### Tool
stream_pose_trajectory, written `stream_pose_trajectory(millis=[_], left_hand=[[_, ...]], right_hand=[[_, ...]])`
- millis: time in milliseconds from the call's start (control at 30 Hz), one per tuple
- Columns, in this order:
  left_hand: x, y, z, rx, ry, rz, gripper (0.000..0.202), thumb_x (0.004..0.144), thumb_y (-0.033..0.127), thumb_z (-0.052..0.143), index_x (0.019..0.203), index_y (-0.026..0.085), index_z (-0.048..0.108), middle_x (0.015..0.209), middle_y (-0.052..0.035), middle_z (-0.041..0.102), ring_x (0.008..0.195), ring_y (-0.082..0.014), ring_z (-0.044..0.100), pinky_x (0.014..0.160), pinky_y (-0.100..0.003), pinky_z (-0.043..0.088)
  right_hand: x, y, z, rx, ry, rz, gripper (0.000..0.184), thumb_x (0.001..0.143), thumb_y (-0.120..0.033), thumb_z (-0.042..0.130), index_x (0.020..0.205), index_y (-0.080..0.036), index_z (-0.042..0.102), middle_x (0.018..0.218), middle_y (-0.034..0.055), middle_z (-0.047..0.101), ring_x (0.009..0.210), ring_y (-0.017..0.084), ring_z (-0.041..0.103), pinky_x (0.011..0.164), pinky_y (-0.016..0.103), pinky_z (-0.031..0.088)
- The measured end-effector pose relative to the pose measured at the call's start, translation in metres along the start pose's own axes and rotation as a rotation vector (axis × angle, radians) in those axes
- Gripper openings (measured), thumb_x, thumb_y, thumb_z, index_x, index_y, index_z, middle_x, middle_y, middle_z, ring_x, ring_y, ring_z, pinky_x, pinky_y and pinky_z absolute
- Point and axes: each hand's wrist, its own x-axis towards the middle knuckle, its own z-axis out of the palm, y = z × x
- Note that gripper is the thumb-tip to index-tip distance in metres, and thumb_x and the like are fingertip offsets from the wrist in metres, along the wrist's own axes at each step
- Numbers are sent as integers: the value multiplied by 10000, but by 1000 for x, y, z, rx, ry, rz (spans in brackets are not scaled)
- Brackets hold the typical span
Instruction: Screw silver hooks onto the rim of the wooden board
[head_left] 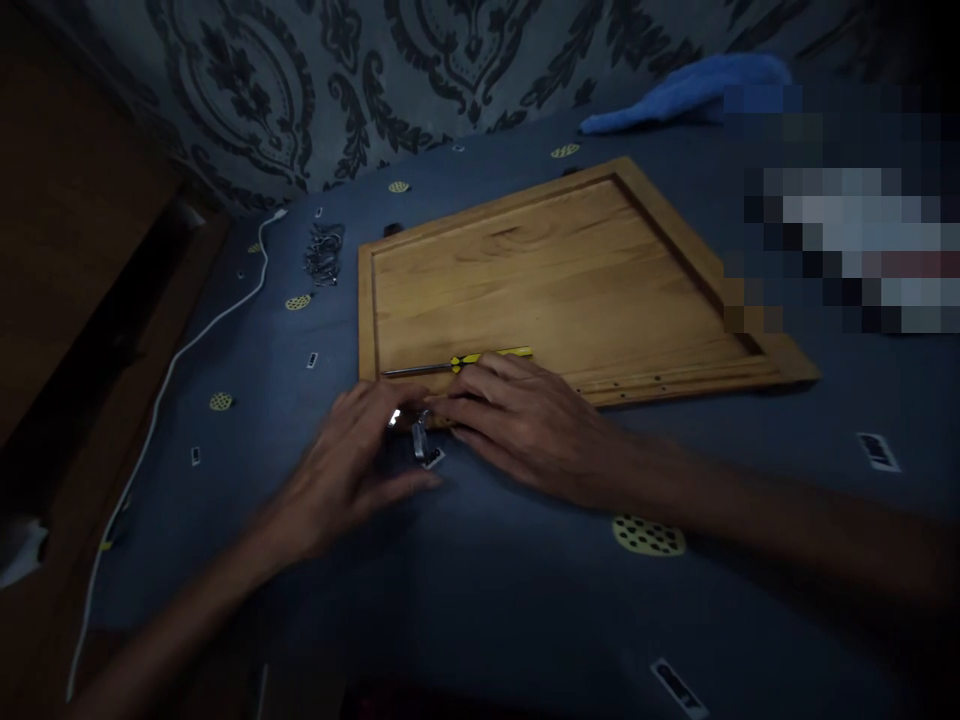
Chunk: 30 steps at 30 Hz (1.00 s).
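A framed wooden cabinet door [525, 270] lies flat on the patterned blue cloth. At its near left corner sits a small shiny metal hinge [420, 440], partly covered by fingers. My left hand [341, 465] reaches round this corner, thumb stretched well apart from the fingers, whose tips are by the metal. From the other side my right hand [517, 420] has its bent fingers together over the door's near edge, fingertips at the hinge. What those tips pinch is mostly hidden. Just beyond the right knuckles, a screwdriver [491, 357] with a yellow and black handle rests on the door.
A tangle of small metal pieces [324, 255] lies left of the door. The white cable [176, 360] runs along the cloth's left side, near a wooden furniture edge [187, 290]. Blue fabric [697, 90] is bunched at the back by the patterned wall. The right side is pixelated.
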Motion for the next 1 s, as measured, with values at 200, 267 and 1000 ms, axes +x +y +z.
stream_pose_trajectory(millis=[200, 267, 1000], left_hand=[[-3, -10, 12, 24, 76, -71, 549, 918, 417, 790, 1359, 270, 497, 1231, -80, 691, 1117, -305, 637, 953, -465, 492], [-4, -10, 13, 16, 91, -72, 583, 905, 377, 809, 1376, 280, 480, 1219, -73, 700, 1112, -306, 644, 952, -474, 483], [-8, -12, 22, -127, 149, -158, 661, 876, 325, 814, 1414, 295, 431, 1239, -67, 720, 1185, -322, 639, 1067, -552, 427]], right_hand=[[1, 1, 0, 22, 12, -4, 264, 1063, -196, 475, 1138, -112, 714, 1003, 126, 694, 917, 250, 586, 772, 400, 525], [1, 0, 0, 19, 13, -4, 260, 1058, -190, 482, 1153, -109, 710, 1021, 130, 698, 924, 253, 584, 774, 406, 528], [5, 44, -28, -27, -128, 223, 152, 989, -250, 563, 1026, -180, 693, 961, 99, 699, 905, 247, 650, 760, 356, 514]])
